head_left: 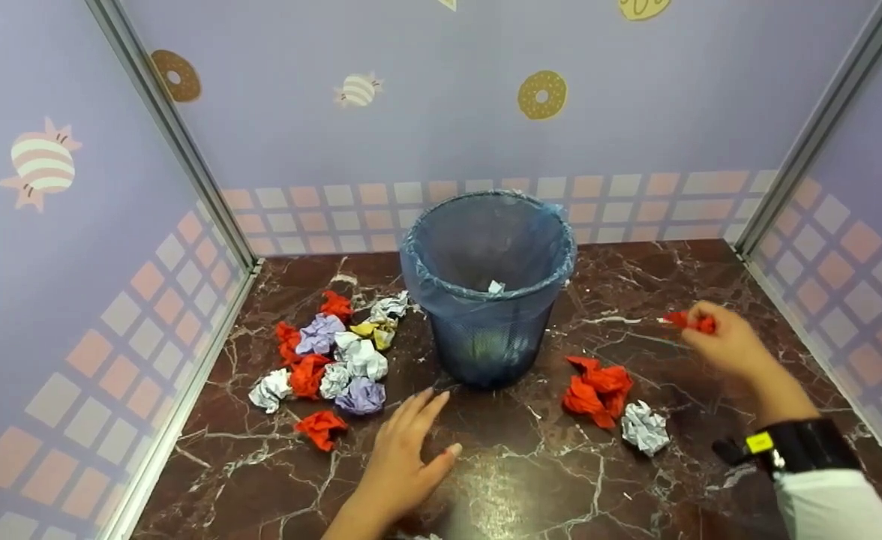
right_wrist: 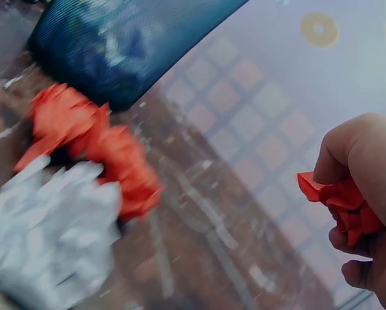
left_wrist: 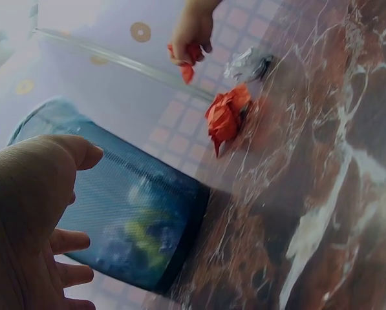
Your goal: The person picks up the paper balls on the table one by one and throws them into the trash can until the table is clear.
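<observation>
My right hand [head_left: 730, 341] pinches a crumpled red paper ball [right_wrist: 348, 208] between thumb and fingers, off to the right of the mesh bin [head_left: 490, 345]. Left of it on the table lie crumpled red paper [head_left: 597, 391] and a white paper ball [head_left: 645, 428]. The left hand [head_left: 409, 457] is in front of the bin with its fingers spread and nothing in them. A blue plastic liner [head_left: 441, 274] covers the bin's rim, and blurred yellow-green and pale shapes show through the mesh in the left wrist view.
Left of the bin, a cluster of crumpled paper balls in red, white, purple and yellow covers the table, among them a purple ball [head_left: 362, 395]. One red ball [head_left: 322, 429] lies nearer the front. Patterned panels [head_left: 411, 135] enclose the dark marbled table [head_left: 516, 472].
</observation>
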The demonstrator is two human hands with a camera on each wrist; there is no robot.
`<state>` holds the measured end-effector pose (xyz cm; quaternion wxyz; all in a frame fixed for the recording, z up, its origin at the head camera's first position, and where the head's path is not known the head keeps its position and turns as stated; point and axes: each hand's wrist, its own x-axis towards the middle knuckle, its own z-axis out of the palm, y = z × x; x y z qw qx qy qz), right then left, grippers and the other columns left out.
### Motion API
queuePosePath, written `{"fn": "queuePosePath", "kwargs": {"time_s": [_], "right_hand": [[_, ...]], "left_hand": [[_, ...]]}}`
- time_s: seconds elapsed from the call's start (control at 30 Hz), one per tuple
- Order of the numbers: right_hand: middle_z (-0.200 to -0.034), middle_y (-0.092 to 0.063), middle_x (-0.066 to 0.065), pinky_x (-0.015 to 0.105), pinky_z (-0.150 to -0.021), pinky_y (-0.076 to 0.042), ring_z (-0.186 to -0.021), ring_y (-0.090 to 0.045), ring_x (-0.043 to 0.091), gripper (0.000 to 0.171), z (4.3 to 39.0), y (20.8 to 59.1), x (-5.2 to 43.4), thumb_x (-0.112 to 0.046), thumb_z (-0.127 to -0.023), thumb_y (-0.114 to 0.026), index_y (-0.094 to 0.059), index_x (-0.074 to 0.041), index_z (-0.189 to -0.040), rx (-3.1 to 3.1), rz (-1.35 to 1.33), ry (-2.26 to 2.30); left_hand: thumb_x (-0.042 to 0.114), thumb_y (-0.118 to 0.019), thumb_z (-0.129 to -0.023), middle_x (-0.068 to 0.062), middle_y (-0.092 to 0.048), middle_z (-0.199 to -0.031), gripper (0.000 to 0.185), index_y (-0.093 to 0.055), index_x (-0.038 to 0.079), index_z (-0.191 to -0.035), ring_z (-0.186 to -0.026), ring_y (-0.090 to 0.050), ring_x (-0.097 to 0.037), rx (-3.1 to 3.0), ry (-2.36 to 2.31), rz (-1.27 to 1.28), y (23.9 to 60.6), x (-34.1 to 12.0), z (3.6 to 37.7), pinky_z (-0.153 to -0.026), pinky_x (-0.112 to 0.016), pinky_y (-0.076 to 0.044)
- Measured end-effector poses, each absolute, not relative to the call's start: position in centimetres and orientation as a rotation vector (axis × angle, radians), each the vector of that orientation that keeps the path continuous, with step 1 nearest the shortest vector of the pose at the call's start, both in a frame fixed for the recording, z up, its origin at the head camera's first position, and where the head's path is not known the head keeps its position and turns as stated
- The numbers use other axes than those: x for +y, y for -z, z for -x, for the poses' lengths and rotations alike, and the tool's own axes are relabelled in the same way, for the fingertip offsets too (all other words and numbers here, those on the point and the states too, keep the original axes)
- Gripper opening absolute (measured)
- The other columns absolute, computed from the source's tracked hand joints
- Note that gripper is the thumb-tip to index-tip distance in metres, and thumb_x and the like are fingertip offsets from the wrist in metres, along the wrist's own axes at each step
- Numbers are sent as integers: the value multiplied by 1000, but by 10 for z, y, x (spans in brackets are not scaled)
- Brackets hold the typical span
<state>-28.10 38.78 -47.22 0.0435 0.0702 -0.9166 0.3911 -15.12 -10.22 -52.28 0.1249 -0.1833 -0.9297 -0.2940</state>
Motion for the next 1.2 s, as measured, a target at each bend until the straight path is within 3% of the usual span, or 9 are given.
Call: {"fn": "queuePosePath", "kwargs": {"time_s": [0.2,0.37,0.63,0.73,0.87,0.97,1.07,1.2], "right_hand": [[-72,-47,4,25,-45,-41,-54,-44,12,12,304,425,377,-9,-87,-62,-50,-8,-87,-2789,-267,-1143],[-75,-48,3,24,-44,-40,-53,-42,11,11,317,388,358,-9,-88,-60,-50,-7,-88,-2762,-261,-1197],[-69,-41,2,26,-43,-35,-52,-37,11,8,335,338,309,-13,-89,-60,-52,-10,-90,-2749,-412,-1115],[-73,-47,1,27,-45,-36,-53,-40,13,7,341,324,285,-12,-88,-60,-55,-12,-94,-2716,-480,-1110],[-96,-64,2,28,-60,-47,-74,-57,17,21,349,308,252,-13,-89,-59,-57,-15,-110,-2718,-603,-1098],[-112,-66,3,31,-64,-51,-82,-61,21,35,352,300,227,-16,-90,-58,-54,-20,-124,-2761,-665,-1103],[-100,-65,6,32,-57,-48,-70,-54,21,36,356,295,205,-16,-88,-57,-55,-20,-123,-2790,-712,-1040],[-72,-45,2,32,-54,-38,-62,-42,19,16,361,292,179,-14,-84,-58,-57,-14,-100,-2775,-783,-923]], "left_hand": [[49,-68,-85,-4,-43,-150,70,-42,31,-147,-135,-41,-35,-2673,896,445,523,-116,151,-103,-64,-35],[49,-68,-85,-2,-42,-151,70,-39,36,-148,-136,-41,-35,-2674,921,359,525,-127,148,-104,-63,-33],[44,-72,-83,-5,-44,-150,72,-42,33,-147,-135,-42,-33,-2645,934,279,528,-145,145,-104,-63,-34],[42,-73,-83,-5,-44,-149,72,-42,32,-147,-135,-41,-32,-2632,953,268,528,-150,144,-104,-63,-34],[38,-75,-82,-5,-46,-148,71,-44,32,-146,-135,-42,-30,-2609,978,251,529,-154,144,-104,-61,-35],[36,-75,-82,-6,-47,-147,71,-45,31,-145,-134,-43,-29,-2594,990,243,529,-156,144,-104,-60,-36],[36,-75,-82,-7,-47,-146,70,-47,30,-145,-134,-43,-29,-2589,990,239,530,-158,143,-104,-60,-36],[37,-74,-83,-7,-46,-148,69,-46,29,-145,-135,-42,-30,-2596,998,222,530,-160,141,-105,-61,-35]]}}
